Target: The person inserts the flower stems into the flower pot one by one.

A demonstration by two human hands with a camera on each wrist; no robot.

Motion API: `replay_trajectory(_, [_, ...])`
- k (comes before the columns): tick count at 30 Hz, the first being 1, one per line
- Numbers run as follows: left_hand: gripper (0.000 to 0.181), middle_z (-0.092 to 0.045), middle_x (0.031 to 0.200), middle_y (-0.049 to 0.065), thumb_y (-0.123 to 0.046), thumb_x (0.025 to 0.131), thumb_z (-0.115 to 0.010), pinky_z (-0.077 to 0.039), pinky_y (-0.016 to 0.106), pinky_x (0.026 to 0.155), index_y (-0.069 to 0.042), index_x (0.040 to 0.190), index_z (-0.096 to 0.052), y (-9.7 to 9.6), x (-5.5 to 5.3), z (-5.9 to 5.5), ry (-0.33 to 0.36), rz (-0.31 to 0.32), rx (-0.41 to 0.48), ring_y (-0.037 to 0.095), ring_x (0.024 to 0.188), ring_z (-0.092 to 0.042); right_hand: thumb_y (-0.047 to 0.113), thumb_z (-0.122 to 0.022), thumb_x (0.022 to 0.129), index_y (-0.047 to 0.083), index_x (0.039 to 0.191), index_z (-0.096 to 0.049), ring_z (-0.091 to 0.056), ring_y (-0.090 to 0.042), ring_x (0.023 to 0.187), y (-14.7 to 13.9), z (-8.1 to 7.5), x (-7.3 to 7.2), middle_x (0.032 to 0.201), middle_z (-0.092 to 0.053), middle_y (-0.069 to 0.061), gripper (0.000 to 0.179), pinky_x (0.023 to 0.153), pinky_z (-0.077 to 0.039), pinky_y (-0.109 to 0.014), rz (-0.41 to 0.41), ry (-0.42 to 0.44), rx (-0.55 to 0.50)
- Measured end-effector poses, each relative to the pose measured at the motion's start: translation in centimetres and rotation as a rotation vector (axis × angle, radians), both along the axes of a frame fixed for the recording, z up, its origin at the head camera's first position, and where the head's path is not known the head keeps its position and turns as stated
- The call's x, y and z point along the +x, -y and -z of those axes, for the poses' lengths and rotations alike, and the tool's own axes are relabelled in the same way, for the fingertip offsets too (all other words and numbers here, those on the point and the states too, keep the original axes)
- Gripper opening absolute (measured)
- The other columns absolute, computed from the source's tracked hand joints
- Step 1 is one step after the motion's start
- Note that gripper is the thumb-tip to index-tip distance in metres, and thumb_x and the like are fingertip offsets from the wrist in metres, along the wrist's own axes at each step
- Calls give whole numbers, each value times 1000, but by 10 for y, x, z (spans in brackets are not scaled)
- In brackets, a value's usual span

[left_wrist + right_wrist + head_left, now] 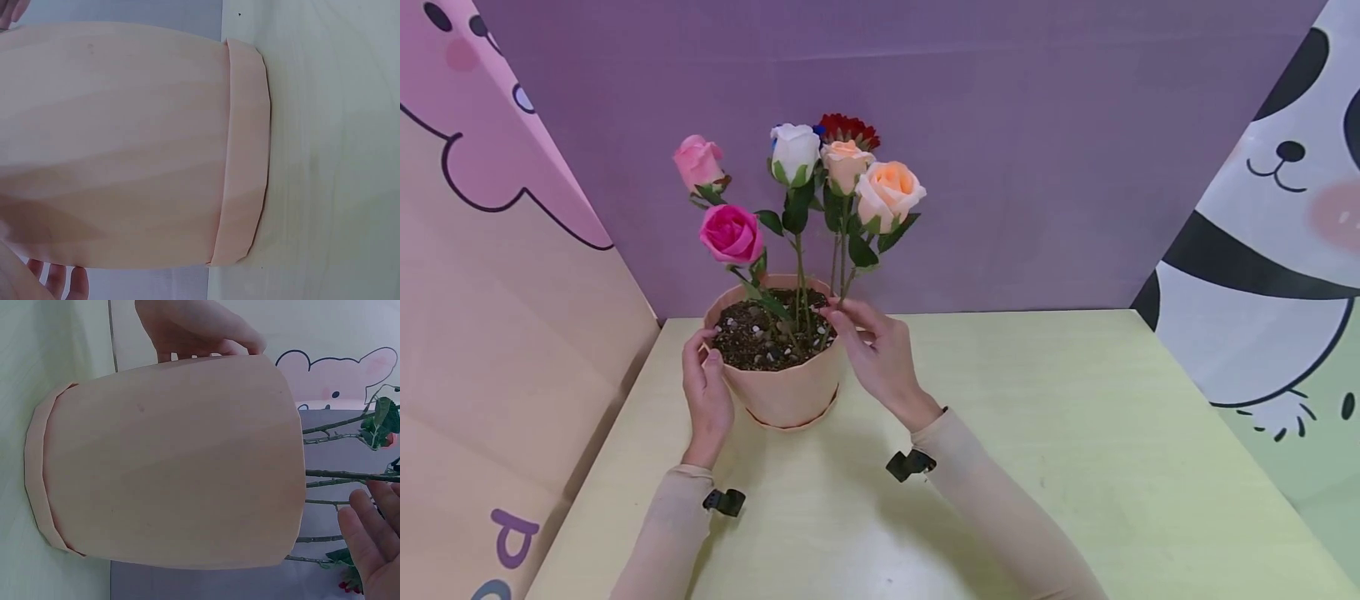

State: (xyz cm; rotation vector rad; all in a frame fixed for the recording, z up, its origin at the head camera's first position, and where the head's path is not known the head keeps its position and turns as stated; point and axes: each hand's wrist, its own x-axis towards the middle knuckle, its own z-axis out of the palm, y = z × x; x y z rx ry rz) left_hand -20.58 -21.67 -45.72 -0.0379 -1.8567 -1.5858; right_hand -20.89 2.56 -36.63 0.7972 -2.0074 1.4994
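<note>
A peach flower pot [786, 398] filled with dark soil [747, 340] stands upright on its saucer [801, 423]. My left hand [707, 404] holds its left side, thumb near the rim. My right hand [883, 354] pinches an artificial rose's stem low over the pot's right rim; the fingertips partly hide which stem. Above that hand are an orange-centred peach rose [891, 196] and a smaller peach rose [846, 169]. Around them rise a white rose [795, 154], a dark red flower [850, 131], a hot pink rose [732, 233] and a light pink rose [697, 162].
The pot stands toward the back left of a pale yellow table [1037, 417]. Behind it rises a purple backdrop [1015, 167]. A cartoon panel [497, 292] borders the left side, and a panda panel [1262, 333] the right.
</note>
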Motion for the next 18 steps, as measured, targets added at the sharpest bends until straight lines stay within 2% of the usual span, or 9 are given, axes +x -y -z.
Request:
replay_trajectory(4, [41, -47, 150, 22, -15, 111, -34, -30, 44, 117, 6, 143, -48, 0, 1, 0, 8, 2, 4, 24, 138, -41, 7, -67, 103, -2, 122, -75, -78, -34, 107, -3, 1, 0, 116, -80, -18, 22, 82, -65, -41, 0, 2, -13])
replay_trajectory(10, [41, -49, 148, 19, -16, 111, -34, -30, 40, 115, 6, 143, -48, -1, 0, 0, -4, 5, 6, 18, 135, -41, 10, -70, 102, 1, 122, -75, -78, -31, 107, -6, 3, -1, 116, -80, -14, 23, 83, -65, -43, 15, 31, -19])
replay_trajectory(18, [41, -50, 148, 19, -17, 112, -34, -31, 33, 113, 3, 144, -49, -1, 0, 0, -26, 8, 0, 11, 133, -40, 13, -70, 103, 0, 123, -74, -78, -32, 105, -10, 3, -1, 115, -80, -15, 25, 83, -65, -46, 46, 31, -9])
